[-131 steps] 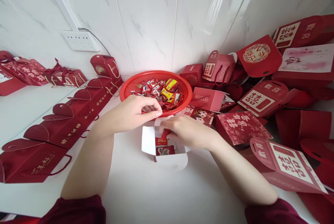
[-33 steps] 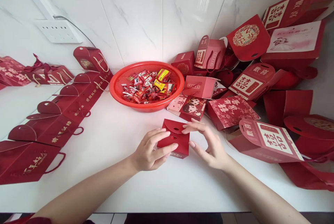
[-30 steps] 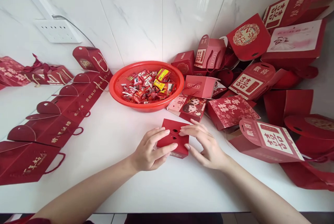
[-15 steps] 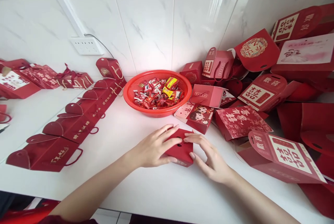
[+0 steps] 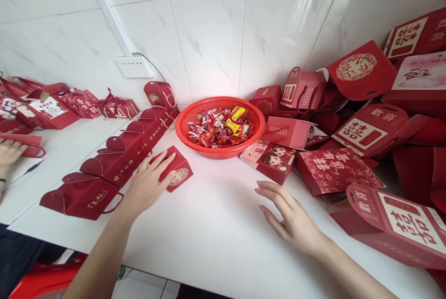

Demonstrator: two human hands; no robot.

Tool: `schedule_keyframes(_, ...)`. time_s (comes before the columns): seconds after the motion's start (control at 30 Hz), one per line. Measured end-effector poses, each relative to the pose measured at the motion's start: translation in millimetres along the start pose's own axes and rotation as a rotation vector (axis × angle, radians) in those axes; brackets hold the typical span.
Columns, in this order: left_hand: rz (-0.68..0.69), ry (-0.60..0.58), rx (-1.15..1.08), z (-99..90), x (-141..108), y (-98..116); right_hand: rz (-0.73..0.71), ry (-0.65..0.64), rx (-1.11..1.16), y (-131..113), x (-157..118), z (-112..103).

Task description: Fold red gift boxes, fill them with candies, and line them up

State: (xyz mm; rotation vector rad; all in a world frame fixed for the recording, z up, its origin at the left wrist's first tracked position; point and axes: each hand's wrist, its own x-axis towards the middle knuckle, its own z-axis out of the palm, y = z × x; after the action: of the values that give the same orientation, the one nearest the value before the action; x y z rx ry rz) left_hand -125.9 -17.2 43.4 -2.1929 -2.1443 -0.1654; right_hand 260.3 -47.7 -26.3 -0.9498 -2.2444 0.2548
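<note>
My left hand (image 5: 148, 185) grips a small red gift box (image 5: 179, 169) with a round gold emblem on its near side. The fingers lie across the box's top and part of it is hidden under them. It sits on the white table, just right of a row of red gift boxes (image 5: 123, 164) with rounded flaps and cord handles. Over bare tabletop hovers my right hand (image 5: 291, 217), its fingers apart and holding nothing. A box printed with two cartoon faces (image 5: 275, 157) is the nearest thing to it.
A red plastic basket (image 5: 184, 143) of wrapped sweets (image 5: 219, 127) stands near the tiled wall. Gift boxes (image 5: 369, 127) are heaped along the right. At far left, another person's hand (image 5: 12, 152) rests on a pink-red box beside a pen (image 5: 34, 167).
My left hand has carried the red box leftward from between both hands to beside the row. The right hand has let go of it. The view has swung slightly left.
</note>
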Motion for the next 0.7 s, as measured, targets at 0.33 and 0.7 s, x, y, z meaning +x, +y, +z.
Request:
schedule_keyframes(0.33,-0.103,-0.005,-0.087,-15.7,4.6,-4.3,0.0,-0.036,-0.008,6.2,0.4,0.8)
schedule_keyframes(0.7,-0.022,0.018,0.064,10.2,22.3,1.6,-0.029,-0.079,-0.011,4.1,0.2,2.8)
